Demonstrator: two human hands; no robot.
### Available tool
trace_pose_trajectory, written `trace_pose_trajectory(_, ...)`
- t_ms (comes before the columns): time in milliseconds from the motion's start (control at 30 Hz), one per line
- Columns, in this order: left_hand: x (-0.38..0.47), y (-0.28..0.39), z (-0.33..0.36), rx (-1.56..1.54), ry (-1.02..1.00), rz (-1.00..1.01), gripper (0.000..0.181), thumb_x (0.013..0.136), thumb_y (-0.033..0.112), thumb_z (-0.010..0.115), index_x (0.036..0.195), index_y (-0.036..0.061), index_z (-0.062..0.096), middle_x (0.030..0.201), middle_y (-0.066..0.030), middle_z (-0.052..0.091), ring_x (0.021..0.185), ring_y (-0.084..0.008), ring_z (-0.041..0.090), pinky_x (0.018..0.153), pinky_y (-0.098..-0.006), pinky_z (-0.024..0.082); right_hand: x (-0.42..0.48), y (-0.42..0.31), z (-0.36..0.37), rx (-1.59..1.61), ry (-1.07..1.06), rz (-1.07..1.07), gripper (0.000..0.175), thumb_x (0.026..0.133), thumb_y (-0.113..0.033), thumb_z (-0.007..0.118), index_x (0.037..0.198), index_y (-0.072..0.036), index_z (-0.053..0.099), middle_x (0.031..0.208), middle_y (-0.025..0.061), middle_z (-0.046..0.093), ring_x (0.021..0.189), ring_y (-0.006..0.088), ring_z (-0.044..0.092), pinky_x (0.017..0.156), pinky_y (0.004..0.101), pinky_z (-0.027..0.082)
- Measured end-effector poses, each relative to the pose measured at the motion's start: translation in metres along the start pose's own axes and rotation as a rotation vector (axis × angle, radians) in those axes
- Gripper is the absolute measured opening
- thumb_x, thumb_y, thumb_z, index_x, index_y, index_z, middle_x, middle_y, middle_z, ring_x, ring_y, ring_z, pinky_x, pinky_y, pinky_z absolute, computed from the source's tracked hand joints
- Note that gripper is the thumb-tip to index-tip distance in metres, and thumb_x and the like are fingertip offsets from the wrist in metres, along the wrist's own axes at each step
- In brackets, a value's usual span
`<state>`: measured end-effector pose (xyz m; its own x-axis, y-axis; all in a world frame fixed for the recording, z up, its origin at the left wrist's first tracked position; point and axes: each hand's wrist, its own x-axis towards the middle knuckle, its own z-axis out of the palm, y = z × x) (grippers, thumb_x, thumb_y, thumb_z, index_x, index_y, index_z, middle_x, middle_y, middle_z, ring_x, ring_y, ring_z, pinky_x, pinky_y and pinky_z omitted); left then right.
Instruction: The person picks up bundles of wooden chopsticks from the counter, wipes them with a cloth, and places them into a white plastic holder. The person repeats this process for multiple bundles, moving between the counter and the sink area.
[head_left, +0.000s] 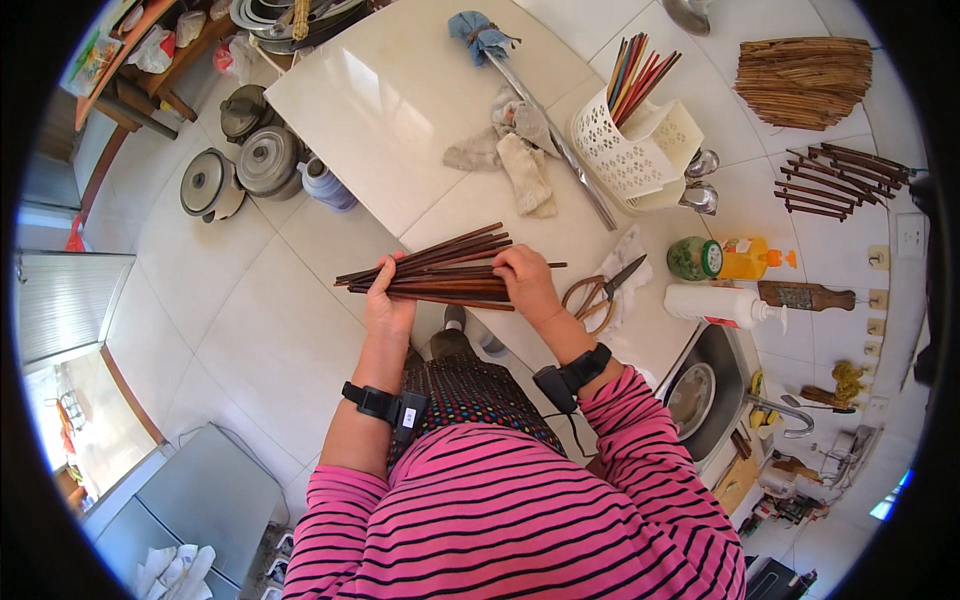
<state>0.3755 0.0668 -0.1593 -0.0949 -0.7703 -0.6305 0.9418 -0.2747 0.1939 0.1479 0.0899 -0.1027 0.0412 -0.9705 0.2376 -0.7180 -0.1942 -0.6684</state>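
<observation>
A fanned bundle of dark brown wooden chopsticks (442, 264) is gripped near one end by my left hand (390, 296), with the thumb across the sticks. At the other side of the fan, my right hand (529, 281) pinches a chopstick whose tip sticks out past the fingers. Some of the stick ends lie behind the right hand. Scissors (609, 289) with brown handles rest on a white cloth (634, 247) by my right wrist. A white perforated plastic holder (622, 154) with coloured chopsticks (637, 82) stands farther along the counter (360, 97).
Grey-beige cloths (525, 169) and a metal-handled tool with a blue cloth head (517, 82) lie on the counter. A jar (694, 259) and pump bottles (712, 306) stand near the sink (724, 367). Lidded pots (268, 161) sit on the floor.
</observation>
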Motion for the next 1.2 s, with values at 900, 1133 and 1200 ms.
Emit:
trace_pose_trajectory(900, -0.089, -0.035, 0.177, 0.91, -0.746, 0.483, 0.009, 0.089, 0.002, 0.061, 0.097, 0.003, 0.056, 0.096, -0.0082, 0.062, 0.095, -0.019, 0.058, 0.092, -0.0354, 0.045, 0.023, -0.059, 0.005, 0.13, 0.42, 0.05, 0.059, 0.069, 0.003, 0.066, 0.124, -0.004, 0.046, 0.106, 0.0144, 0.058, 0.101, 0.0313, 0.057, 0.089, 0.0393, 0.045)
trace_pose_trajectory(1133, -0.087, -0.103, 0.171, 1.334, -0.737, 0.413, 0.017, 0.081, -0.006, 0.066, 0.096, 0.0008, 0.059, 0.086, -0.0041, 0.064, 0.077, -0.0116, 0.059, 0.073, -0.0255, 0.05, 0.001, -0.019, -0.011, 0.622, 0.415, 0.166, 0.057, 0.085, -0.004, 0.066, 0.134, -0.003, 0.038, 0.114, 0.0073, 0.057, 0.102, 0.0171, 0.057, 0.092, 0.0287, 0.045)
trace_pose_trajectory(1200, -0.082, -0.111, 0.16, 1.292, -0.705, 0.424, 0.017, 0.081, -0.006, 0.066, 0.095, 0.0015, 0.059, 0.087, -0.0046, 0.062, 0.081, -0.0107, 0.058, 0.073, -0.0246, 0.05, -0.001, -0.01, -0.009, 0.769, 0.393, 0.172, 0.046, 0.086, -0.004, 0.064, 0.128, -0.003, 0.044, 0.11, 0.007, 0.059, 0.098, 0.0168, 0.057, 0.088, 0.0287, 0.046)
